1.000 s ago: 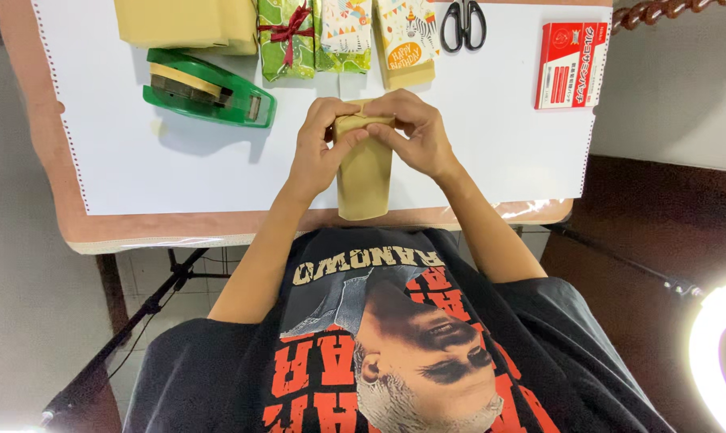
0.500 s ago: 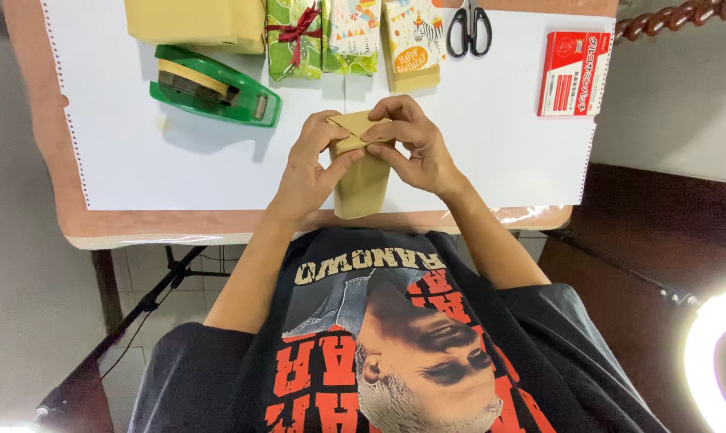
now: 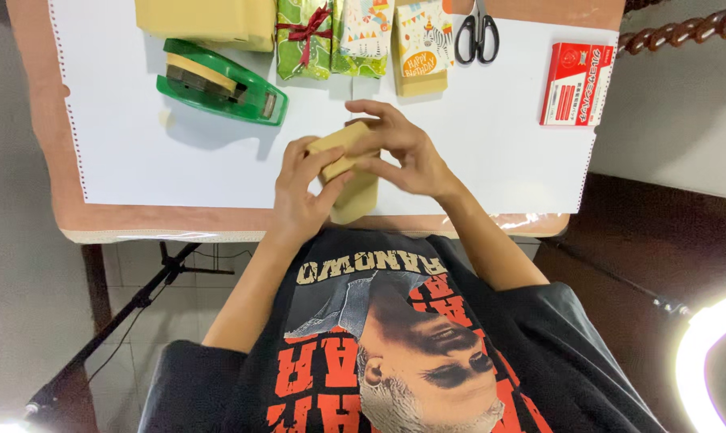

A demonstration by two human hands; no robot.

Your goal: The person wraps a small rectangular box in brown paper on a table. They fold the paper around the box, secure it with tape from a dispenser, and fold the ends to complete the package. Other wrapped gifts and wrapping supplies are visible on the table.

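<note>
Two hands work one small box wrapped in plain tan kraft paper [image 3: 348, 172], held just above the near edge of the white-papered desk [image 3: 138, 152]. The left hand [image 3: 299, 192] cups its side; the right hand [image 3: 403, 152] pinches the folded end flap flat. The end fold looks underway; sealing would call for the green plastic tape dispenser [image 3: 223, 82] beyond.

Left hand [image 3: 300, 188]: fingers curled, thumb up, gripping from the left side.
Right hand [image 3: 403, 152]: fingers spread and bent, pressing on top.
Forearms: bare, angled inward, wrists close together.
</note>
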